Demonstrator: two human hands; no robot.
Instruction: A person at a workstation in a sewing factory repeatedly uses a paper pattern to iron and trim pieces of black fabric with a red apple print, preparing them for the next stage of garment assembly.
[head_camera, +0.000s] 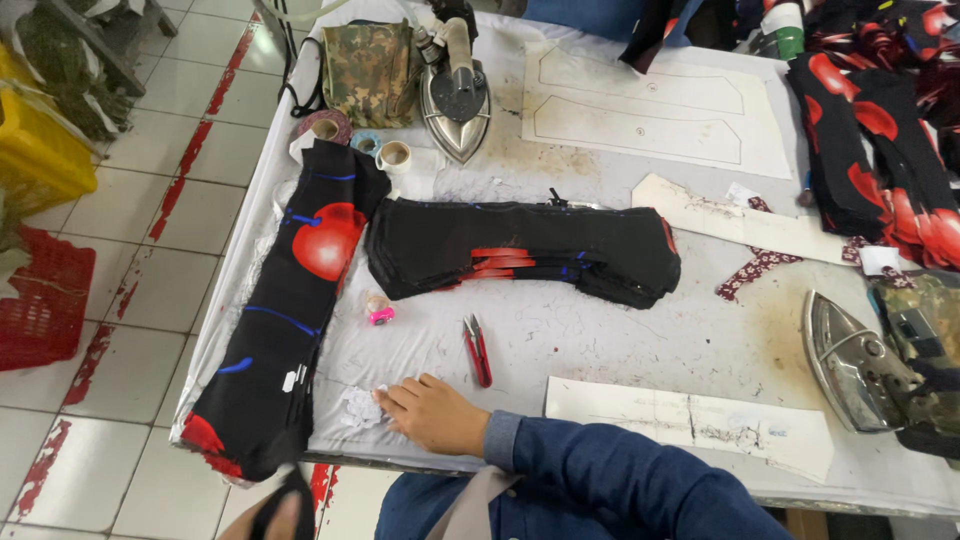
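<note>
Presently, the right hand (432, 412) rests on a white scrap (356, 406), fingers together, near the red snips (478, 350). The left hand (262, 522) pinches black cloth (296, 494).

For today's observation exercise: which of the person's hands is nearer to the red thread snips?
Right. The right hand rests just below-left of the red thread snips; the left hand is at the table's near edge, farther away.

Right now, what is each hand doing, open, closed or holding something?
Right hand: open, flat on the table, fingertips on a white scrap.
Left hand: at the frame's bottom edge, holding black fabric.
</note>
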